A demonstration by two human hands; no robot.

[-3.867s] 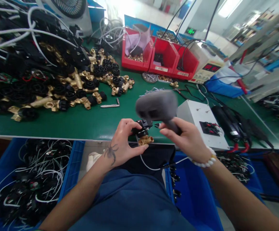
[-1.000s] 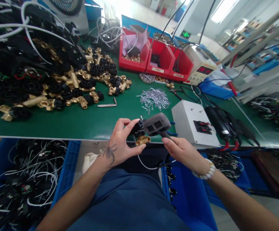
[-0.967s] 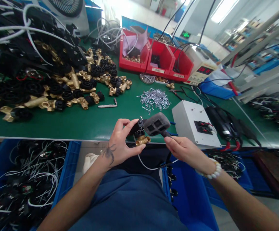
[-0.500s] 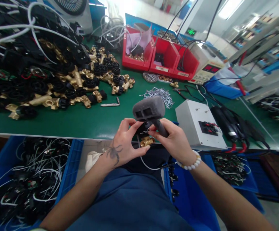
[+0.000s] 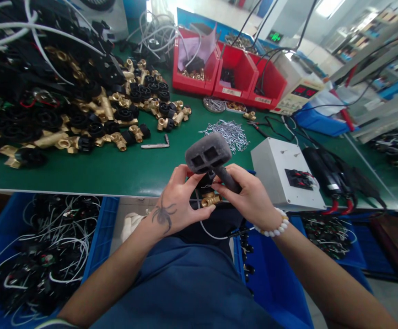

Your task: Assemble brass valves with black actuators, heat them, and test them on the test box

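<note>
My left hand (image 5: pixel 180 201) is wrapped round a brass valve fitting (image 5: pixel 210 199) with a black upper part (image 5: pixel 206 182), above my lap at the table's front edge. In my right hand (image 5: pixel 247 194) is the handle of a dark grey mallet (image 5: pixel 208 153); its head, with rectangular recesses, points up and away from me. Between my right thumb and forefinger, a thin metal wire clip (image 5: pixel 206 186) reaches to the black part; how far it sits in is unclear. A white cable (image 5: pixel 212 236) hangs below the fitting. Fingers hide part of the black piece.
Brass-and-black valves (image 5: pixel 116 123) are heaped at the left. Wire clips lie in a pile (image 5: pixel 231 132) near an L-shaped metal key (image 5: pixel 156 145). Red bins (image 5: pixel 235 75) stand behind; a white box (image 5: pixel 274 169) is at right. A blue crate (image 5: pixel 98 237) of cabled parts stands lower left.
The mallet's head has tilted slightly, showing more of its recessed face. Both hands stay close to the fitting, and the view has shifted a little.
</note>
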